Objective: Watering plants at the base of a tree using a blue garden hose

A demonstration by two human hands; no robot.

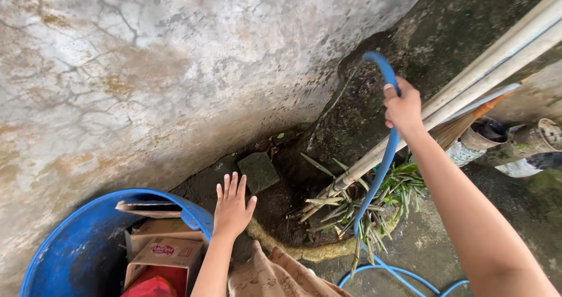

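My right hand (403,106) is raised and closed around a blue hose (381,162), which bends over above my fist and runs down to the ground, where it loops. Fingers spread, my left hand (232,208) hovers palm-down and holds nothing. It is just above the rim of a blue barrel (70,238) at the lower left. Cardboard boxes (164,251) fill the barrel.
A cracked, stained concrete wall (146,68) fills the left and top. Pale pipes (486,68) and a broom (462,124) lean against a dark mossy wall at the right. Cut green stalks (374,206) lie on the wet ground, near a small square stone (258,172). Two pots (515,139) sit at the far right.
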